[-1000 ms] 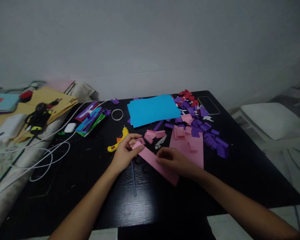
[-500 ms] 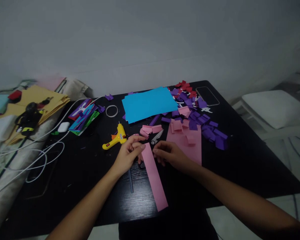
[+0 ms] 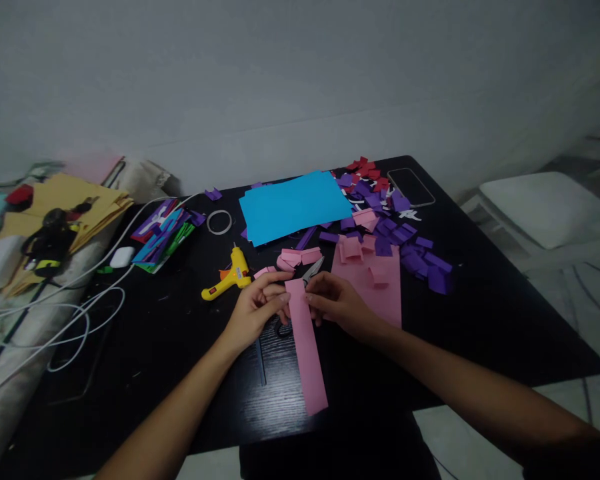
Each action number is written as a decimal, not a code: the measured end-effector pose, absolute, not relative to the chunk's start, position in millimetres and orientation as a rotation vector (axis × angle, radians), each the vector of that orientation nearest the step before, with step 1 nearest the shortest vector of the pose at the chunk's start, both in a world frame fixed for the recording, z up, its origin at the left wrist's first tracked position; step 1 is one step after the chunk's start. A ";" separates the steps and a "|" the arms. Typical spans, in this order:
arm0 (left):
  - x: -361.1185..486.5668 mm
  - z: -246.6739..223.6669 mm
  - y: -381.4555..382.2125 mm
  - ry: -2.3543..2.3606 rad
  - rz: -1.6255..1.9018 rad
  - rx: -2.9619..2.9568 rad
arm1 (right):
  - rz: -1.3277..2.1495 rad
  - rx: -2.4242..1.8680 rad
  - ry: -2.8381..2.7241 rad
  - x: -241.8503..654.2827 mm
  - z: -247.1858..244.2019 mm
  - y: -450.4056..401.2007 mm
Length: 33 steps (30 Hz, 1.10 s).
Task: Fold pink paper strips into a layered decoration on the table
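A long pink paper strip point(image 3: 307, 357) hangs toward me over the black table, its far end pinched between my two hands. My left hand point(image 3: 259, 303) grips the strip's left edge, thumb on top. On the right edge, my right hand point(image 3: 333, 298) closes thumb and fingers on the same strip. Scissors point(image 3: 314, 268) lie just beyond, blades pointing away, their handles partly hidden by the strip and my hands. Small folded pink pieces point(image 3: 300, 257) rest behind them. A pink sheet point(image 3: 387, 303) with a few folded pieces on it lies beside my right hand.
A yellow glue gun point(image 3: 227, 275) and a dark stick point(image 3: 261, 363) lie to the left. Blue sheets point(image 3: 295, 207) sit at the back, with purple pieces point(image 3: 425, 260) to their right. White cables point(image 3: 87, 313) loop over the table's left side, near stacked coloured scraps point(image 3: 165, 230).
My right hand has moved left and taken hold of the pink strip's right edge. The strip has swung slightly, its near end shifting left. The whole view has shifted a little.
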<state>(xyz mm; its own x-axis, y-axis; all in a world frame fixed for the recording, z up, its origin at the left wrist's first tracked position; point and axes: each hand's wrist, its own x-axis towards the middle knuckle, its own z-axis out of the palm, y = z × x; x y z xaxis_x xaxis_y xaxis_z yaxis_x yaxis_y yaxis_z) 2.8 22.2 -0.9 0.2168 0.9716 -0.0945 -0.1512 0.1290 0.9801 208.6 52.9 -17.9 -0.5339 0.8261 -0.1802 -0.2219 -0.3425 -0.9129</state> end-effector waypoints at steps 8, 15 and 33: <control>5.5 -6.2 22.2 0.964 1.041 1.101 | 1.911 -0.851 -1.228 207.3 -17.5 50.8; 7.2 -10.4 20.8 1.009 1.050 1.110 | 1.893 -0.908 -1.332 205.3 -17.4 44.4; 11.0 -0.3 18.0 1.044 1.011 1.130 | 1.882 -0.889 -1.267 206.4 -11.5 46.2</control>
<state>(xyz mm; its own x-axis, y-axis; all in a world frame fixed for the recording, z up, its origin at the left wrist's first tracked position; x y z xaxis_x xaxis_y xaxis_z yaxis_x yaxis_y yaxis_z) 11.0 18.0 -0.3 0.2102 0.9704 -0.1193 -0.0881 0.1403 0.9862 206.4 46.2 -11.5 -0.5273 0.8346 -0.1594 -0.1663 -0.2853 -0.9439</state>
